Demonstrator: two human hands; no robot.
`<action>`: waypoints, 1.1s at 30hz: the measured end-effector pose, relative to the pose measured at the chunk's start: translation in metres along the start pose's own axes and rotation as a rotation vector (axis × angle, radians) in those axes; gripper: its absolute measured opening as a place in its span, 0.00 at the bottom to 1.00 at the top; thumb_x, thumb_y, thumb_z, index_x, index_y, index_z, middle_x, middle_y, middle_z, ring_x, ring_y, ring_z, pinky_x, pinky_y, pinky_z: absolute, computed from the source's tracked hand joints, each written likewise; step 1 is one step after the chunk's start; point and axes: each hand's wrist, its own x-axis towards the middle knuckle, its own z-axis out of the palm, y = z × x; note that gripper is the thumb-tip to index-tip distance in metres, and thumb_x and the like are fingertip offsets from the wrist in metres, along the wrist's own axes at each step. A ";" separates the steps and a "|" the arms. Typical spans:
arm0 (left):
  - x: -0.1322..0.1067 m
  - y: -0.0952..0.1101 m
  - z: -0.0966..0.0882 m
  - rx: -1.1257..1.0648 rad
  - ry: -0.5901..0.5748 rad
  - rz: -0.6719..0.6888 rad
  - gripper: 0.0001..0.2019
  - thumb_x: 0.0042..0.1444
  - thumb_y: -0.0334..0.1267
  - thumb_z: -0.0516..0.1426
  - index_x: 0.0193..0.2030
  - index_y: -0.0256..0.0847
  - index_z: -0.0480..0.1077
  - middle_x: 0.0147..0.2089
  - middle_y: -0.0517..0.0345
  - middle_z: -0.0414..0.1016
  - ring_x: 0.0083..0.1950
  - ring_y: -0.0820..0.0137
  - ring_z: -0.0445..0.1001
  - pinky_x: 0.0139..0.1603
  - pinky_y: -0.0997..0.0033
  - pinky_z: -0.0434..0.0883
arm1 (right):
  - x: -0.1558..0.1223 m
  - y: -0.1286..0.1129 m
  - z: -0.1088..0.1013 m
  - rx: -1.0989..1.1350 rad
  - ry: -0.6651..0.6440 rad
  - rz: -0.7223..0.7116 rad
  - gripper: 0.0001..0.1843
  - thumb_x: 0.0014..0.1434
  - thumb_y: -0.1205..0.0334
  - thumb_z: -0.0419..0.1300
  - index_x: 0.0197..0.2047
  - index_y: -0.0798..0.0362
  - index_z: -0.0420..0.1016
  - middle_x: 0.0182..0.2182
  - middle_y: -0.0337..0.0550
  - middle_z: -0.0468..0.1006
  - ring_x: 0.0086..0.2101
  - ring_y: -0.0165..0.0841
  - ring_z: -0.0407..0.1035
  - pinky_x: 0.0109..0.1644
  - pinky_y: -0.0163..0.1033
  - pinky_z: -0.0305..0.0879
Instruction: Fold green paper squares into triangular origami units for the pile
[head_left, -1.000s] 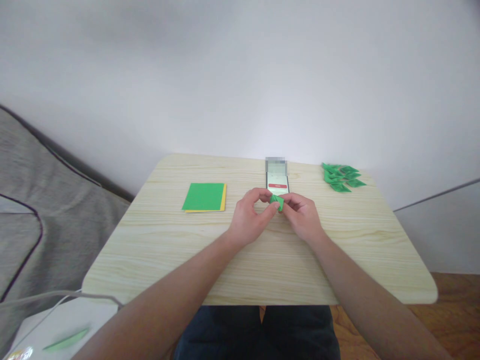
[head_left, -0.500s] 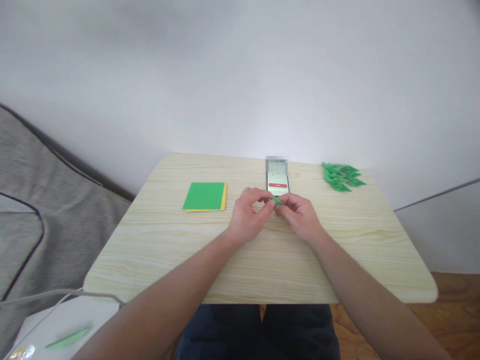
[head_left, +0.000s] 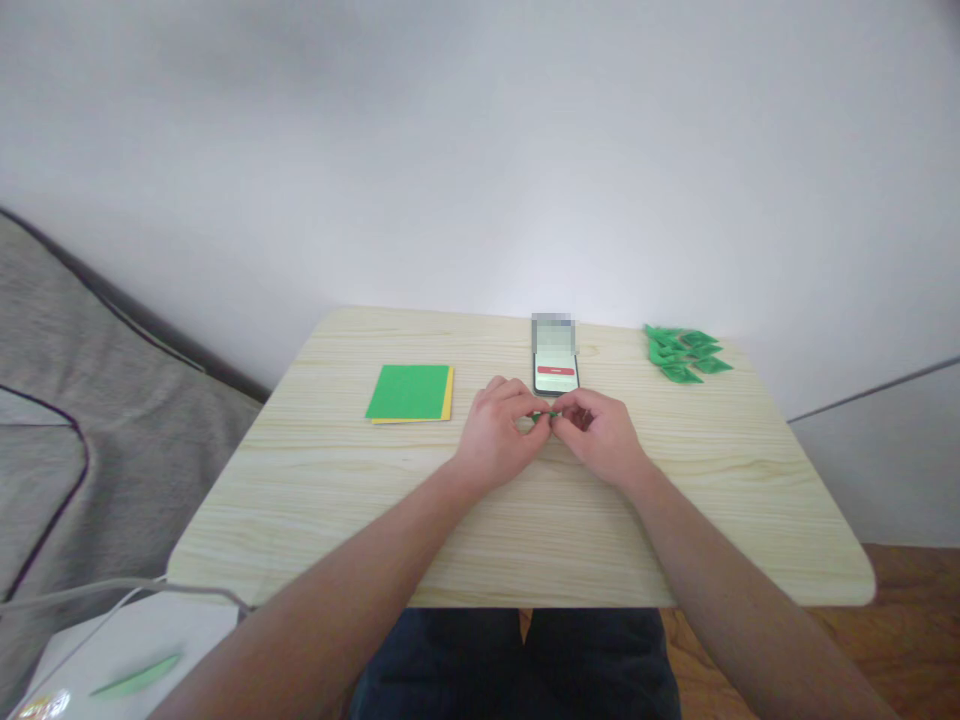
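A small piece of folded green paper [head_left: 545,415] is pinched between my two hands, just in front of the phone. My left hand [head_left: 501,430] is closed, its thumb and forefinger gripping the paper from the left. From the right, my right hand [head_left: 600,432] pinches the same piece with its fingertips. The fingers cover most of the paper, so its exact shape is hidden. Beyond the hands lies a phone [head_left: 556,384] with a lit screen. A pile of several folded green paper pieces [head_left: 682,355] sits at the back right of the table.
A stack of square paper sheets [head_left: 409,392], green on top with yellow under it, lies on the left of the wooden table [head_left: 315,480]. A white wall [head_left: 480,180] rises behind. At lower left are a cable [head_left: 127,584] and a grey cloth-covered surface [head_left: 150,450].
The folded green paper has turned and come slightly lower, and less of it shows between my fingertips. Both hands still hold it. More of the phone's lower edge is visible.
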 end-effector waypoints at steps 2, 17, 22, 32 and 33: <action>0.000 0.000 0.000 0.001 -0.025 0.001 0.06 0.59 0.30 0.62 0.37 0.43 0.81 0.36 0.55 0.78 0.42 0.64 0.71 0.44 0.61 0.71 | -0.001 0.000 0.000 0.006 -0.001 -0.023 0.09 0.54 0.65 0.64 0.40 0.49 0.79 0.25 0.34 0.74 0.25 0.30 0.66 0.31 0.37 0.62; -0.001 -0.003 -0.001 0.023 -0.098 0.026 0.06 0.61 0.31 0.60 0.37 0.43 0.80 0.36 0.55 0.78 0.42 0.65 0.73 0.45 0.62 0.71 | 0.000 -0.003 -0.001 -0.043 -0.025 -0.089 0.06 0.51 0.70 0.61 0.32 0.50 0.73 0.26 0.34 0.71 0.27 0.30 0.64 0.32 0.35 0.60; 0.000 -0.004 -0.001 0.053 -0.116 -0.009 0.05 0.60 0.32 0.60 0.37 0.43 0.79 0.37 0.56 0.79 0.44 0.64 0.74 0.47 0.62 0.70 | 0.001 -0.002 -0.003 -0.079 -0.038 -0.071 0.06 0.50 0.70 0.61 0.29 0.49 0.70 0.25 0.33 0.70 0.26 0.29 0.63 0.31 0.35 0.58; 0.001 -0.007 -0.006 0.068 -0.171 -0.076 0.04 0.60 0.31 0.59 0.38 0.44 0.75 0.40 0.59 0.81 0.46 0.64 0.76 0.49 0.61 0.69 | 0.003 0.002 -0.005 -0.119 -0.039 -0.119 0.08 0.51 0.72 0.61 0.32 0.49 0.75 0.27 0.34 0.71 0.28 0.30 0.65 0.33 0.37 0.60; 0.001 -0.007 -0.007 0.070 -0.176 -0.077 0.04 0.60 0.31 0.59 0.38 0.44 0.74 0.40 0.59 0.81 0.46 0.64 0.76 0.49 0.62 0.69 | 0.003 0.002 -0.005 -0.124 -0.040 -0.131 0.09 0.51 0.72 0.61 0.33 0.49 0.77 0.28 0.35 0.72 0.28 0.30 0.65 0.33 0.37 0.60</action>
